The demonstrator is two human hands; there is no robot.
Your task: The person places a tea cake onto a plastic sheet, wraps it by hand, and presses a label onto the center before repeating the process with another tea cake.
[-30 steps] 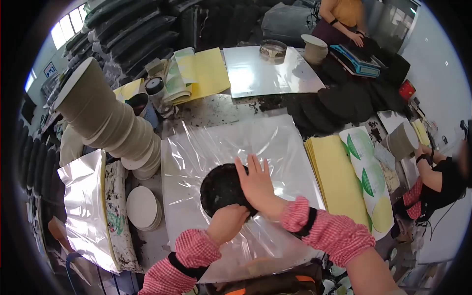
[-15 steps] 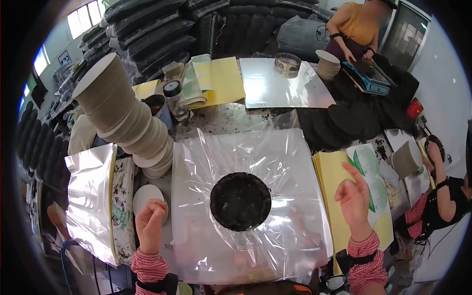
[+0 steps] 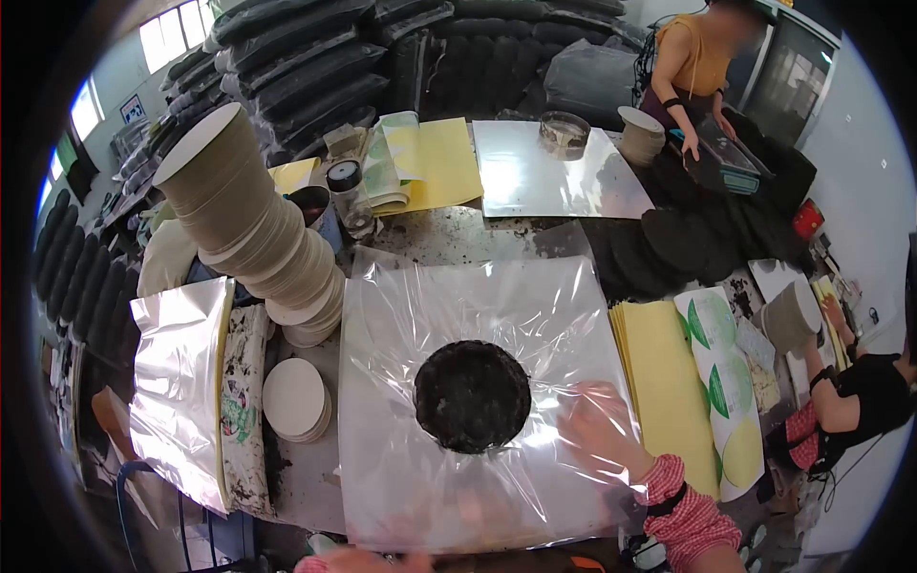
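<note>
Beside right hand (image 3: 602, 435) | dark disc (image 3: 472, 395) on film (image 3: 497, 296) | yellow sheets (image 3: 664, 382) right

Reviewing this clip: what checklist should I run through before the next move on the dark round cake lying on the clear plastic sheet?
1. Dark round cake sits near the middle of the clear plastic sheet: ok.
2. Sheet spread open, nothing folded over the cake: ok.
3. Right hand at the sheet's right edge, apart from the cake; grip blurred: cannot tell.
4. Left hand barely in view at the bottom edge, blurred: cannot tell.
5. Stack of yellow paper sheets lies right of the plastic sheet, clear of the cake: ok.
</note>
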